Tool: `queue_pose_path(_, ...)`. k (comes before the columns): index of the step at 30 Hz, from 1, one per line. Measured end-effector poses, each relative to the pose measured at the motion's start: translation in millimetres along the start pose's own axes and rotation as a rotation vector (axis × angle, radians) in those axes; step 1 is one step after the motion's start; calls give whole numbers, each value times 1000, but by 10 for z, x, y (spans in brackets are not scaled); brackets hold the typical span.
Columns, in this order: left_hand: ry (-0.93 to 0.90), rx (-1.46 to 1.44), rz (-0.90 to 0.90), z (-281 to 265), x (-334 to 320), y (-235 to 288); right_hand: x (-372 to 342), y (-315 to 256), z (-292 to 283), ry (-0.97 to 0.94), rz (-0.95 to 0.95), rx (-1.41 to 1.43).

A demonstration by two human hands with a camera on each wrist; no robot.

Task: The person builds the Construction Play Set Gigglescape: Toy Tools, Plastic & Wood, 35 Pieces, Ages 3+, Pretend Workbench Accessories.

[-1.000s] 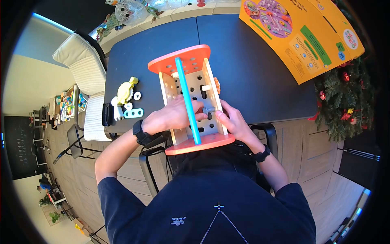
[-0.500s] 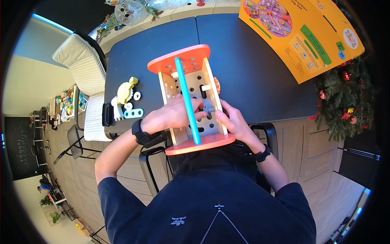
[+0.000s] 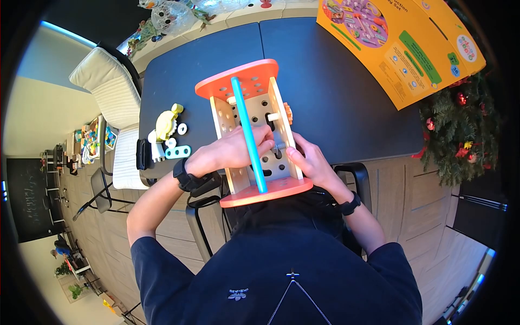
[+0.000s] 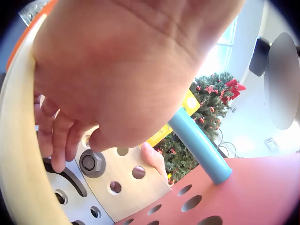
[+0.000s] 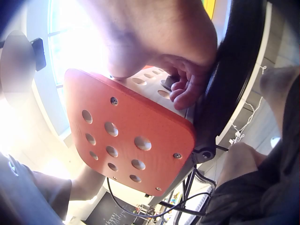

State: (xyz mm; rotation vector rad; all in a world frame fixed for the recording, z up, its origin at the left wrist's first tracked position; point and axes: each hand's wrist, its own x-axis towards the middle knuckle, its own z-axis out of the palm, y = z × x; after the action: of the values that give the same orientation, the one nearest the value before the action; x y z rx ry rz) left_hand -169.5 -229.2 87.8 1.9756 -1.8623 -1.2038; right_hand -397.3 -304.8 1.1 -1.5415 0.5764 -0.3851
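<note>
A toy box with orange end panels [image 3: 254,73], wooden sides and a blue rod [image 3: 246,130] stands upright at the table's front edge. My left hand [image 3: 235,149] reaches under the rod into it. In the left wrist view its fingers [image 4: 58,150] hang bent beside a grey nut [image 4: 92,163] on the inner side wall, with no clear grip on it. A grey threaded shaft [image 3: 279,147] shows there in the head view. My right hand [image 3: 311,161] is at the outer right wall, thumb on its edge; in the right wrist view its fingers [image 5: 185,89] curl round a dark grey piece [image 5: 170,83].
Yellow, white and teal toy parts [image 3: 167,125] lie at the table's left. A large yellow box [image 3: 398,49] stands at the back right, beside a decorated tree [image 3: 460,130]. A white cushioned chair [image 3: 122,146] is on the left; a black chair's arm [image 3: 355,176] is near my right forearm.
My left fingers have shifted slightly up and away from the grey shaft inside the box. My right hand has stayed at the outer wall.
</note>
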Motion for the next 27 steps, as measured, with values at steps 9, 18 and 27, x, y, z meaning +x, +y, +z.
queue_pose_path(9, -80, 26, -40, -51, -19, 88, 1, 3, 3, 3, -1, 1)
queue_pose_path(18, -57, 220, 159, 71, 82, -195, -1, -8, -1, -4, 12, 2)
queue_pose_path(27, -108, -2, -34, 30, 102, -95, -3, -12, 1, -1, -7, 20)
